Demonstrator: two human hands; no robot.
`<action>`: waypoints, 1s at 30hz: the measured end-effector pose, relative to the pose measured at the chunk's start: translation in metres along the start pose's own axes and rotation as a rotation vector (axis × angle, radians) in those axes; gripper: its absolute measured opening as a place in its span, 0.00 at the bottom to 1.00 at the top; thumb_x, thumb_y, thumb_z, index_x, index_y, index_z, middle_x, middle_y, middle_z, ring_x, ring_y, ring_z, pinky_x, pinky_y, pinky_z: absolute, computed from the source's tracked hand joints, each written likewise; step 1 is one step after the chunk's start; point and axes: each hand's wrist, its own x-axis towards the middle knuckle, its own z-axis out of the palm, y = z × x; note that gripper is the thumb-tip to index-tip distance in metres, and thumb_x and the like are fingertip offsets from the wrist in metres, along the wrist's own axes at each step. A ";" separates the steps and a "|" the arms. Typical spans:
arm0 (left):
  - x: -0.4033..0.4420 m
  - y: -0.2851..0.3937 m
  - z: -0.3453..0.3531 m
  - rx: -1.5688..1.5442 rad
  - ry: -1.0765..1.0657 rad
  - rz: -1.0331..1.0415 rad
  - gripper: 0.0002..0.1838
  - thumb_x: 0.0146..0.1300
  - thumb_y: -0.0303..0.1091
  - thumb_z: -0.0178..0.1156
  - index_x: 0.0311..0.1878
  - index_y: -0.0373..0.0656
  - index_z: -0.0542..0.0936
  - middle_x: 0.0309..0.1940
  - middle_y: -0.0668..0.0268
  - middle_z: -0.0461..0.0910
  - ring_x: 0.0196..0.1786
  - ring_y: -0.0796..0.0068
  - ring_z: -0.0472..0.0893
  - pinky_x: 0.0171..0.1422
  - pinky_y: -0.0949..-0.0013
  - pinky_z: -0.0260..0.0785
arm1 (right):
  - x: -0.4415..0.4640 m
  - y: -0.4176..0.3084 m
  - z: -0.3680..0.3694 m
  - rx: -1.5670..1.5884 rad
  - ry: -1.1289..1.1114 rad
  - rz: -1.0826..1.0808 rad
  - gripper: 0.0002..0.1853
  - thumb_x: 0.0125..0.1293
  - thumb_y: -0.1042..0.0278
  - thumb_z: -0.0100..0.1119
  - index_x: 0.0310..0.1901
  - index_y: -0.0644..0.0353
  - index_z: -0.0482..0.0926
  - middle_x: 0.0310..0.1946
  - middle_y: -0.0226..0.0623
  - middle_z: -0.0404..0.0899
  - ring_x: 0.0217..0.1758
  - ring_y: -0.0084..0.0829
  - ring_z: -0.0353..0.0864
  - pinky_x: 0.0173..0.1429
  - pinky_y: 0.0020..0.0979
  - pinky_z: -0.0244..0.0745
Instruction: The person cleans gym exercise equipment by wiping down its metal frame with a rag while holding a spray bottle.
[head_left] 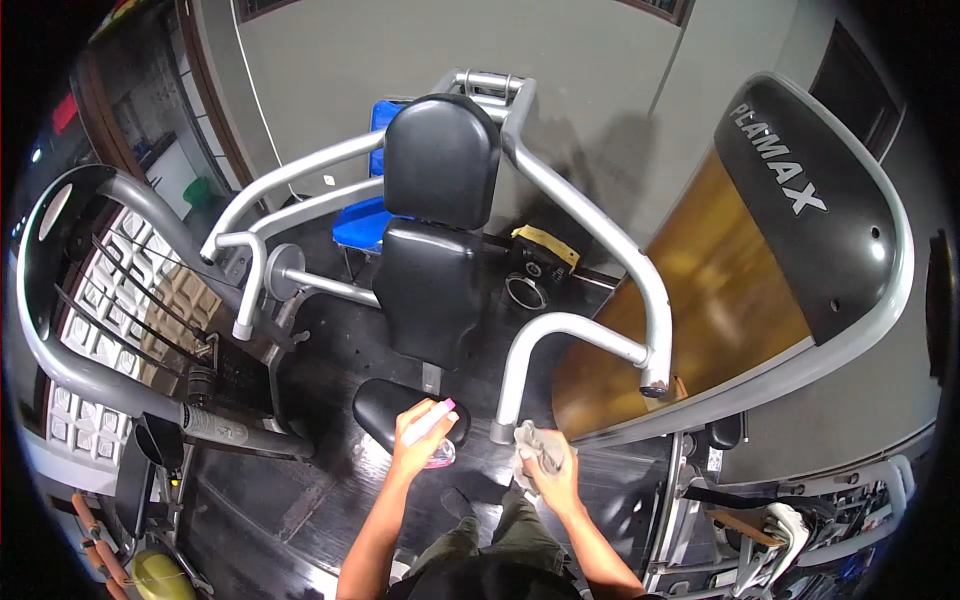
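Observation:
My left hand is closed around a spray bottle with a white head and a pink tip. Its clear lower part shows below my fingers, over the black seat pad of a gym machine. In my right hand is a crumpled grey cloth, gripped beside the lower end of a silver handle bar. Whether the cloth touches that bar I cannot tell. Behind the seat rise a black lower back pad and an upper pad.
Silver machine arms curve out on both sides. A tall shroud marked PLAMAX stands right, a weight-stack frame left. Behind are a blue chair and a black speaker-like box. More gym equipment lies at lower right.

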 end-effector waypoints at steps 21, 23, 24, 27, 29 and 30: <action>-0.023 0.000 -0.013 -0.055 0.090 -0.007 0.03 0.63 0.25 0.67 0.34 0.38 0.83 0.23 0.74 0.76 0.23 0.89 0.72 0.27 0.78 0.62 | 0.061 -0.113 0.093 -1.688 -0.465 -0.399 0.12 0.47 0.67 0.71 0.35 0.60 0.88 0.45 0.40 0.80 0.50 0.39 0.80 0.45 0.35 0.83; -0.024 0.001 -0.013 -0.067 0.095 -0.027 0.04 0.64 0.25 0.67 0.33 0.38 0.83 0.22 0.74 0.76 0.22 0.89 0.72 0.27 0.77 0.63 | 0.057 -0.120 0.074 -1.621 -0.462 -0.415 0.14 0.46 0.67 0.71 0.37 0.59 0.88 0.44 0.39 0.80 0.50 0.39 0.80 0.45 0.34 0.83; -0.025 0.001 -0.013 -0.083 0.102 -0.048 0.04 0.64 0.26 0.67 0.33 0.38 0.82 0.22 0.75 0.76 0.22 0.89 0.72 0.27 0.77 0.63 | 0.055 -0.123 0.060 -1.509 -0.444 -0.497 0.16 0.45 0.66 0.72 0.40 0.56 0.87 0.44 0.37 0.79 0.49 0.38 0.80 0.45 0.34 0.83; -0.024 -0.002 -0.011 -0.074 0.094 -0.088 0.05 0.64 0.26 0.67 0.32 0.39 0.82 0.21 0.75 0.75 0.21 0.89 0.72 0.26 0.77 0.63 | 0.047 -0.127 0.024 -1.255 -0.410 -0.597 0.20 0.44 0.65 0.75 0.43 0.51 0.86 0.44 0.33 0.79 0.48 0.36 0.80 0.43 0.35 0.83; -0.022 -0.010 -0.008 -0.075 0.083 -0.077 0.05 0.64 0.27 0.67 0.32 0.39 0.81 0.21 0.75 0.75 0.22 0.88 0.72 0.26 0.77 0.63 | 0.043 -0.111 0.004 -1.038 -0.326 -0.661 0.24 0.39 0.64 0.77 0.44 0.44 0.86 0.41 0.29 0.79 0.43 0.34 0.79 0.43 0.37 0.82; -0.021 -0.013 -0.006 -0.070 0.073 -0.065 0.06 0.64 0.27 0.67 0.32 0.39 0.81 0.22 0.75 0.75 0.22 0.88 0.72 0.26 0.77 0.63 | 0.042 -0.095 -0.003 -1.042 -0.325 -0.661 0.24 0.39 0.64 0.77 0.44 0.44 0.86 0.41 0.29 0.79 0.43 0.34 0.79 0.43 0.37 0.82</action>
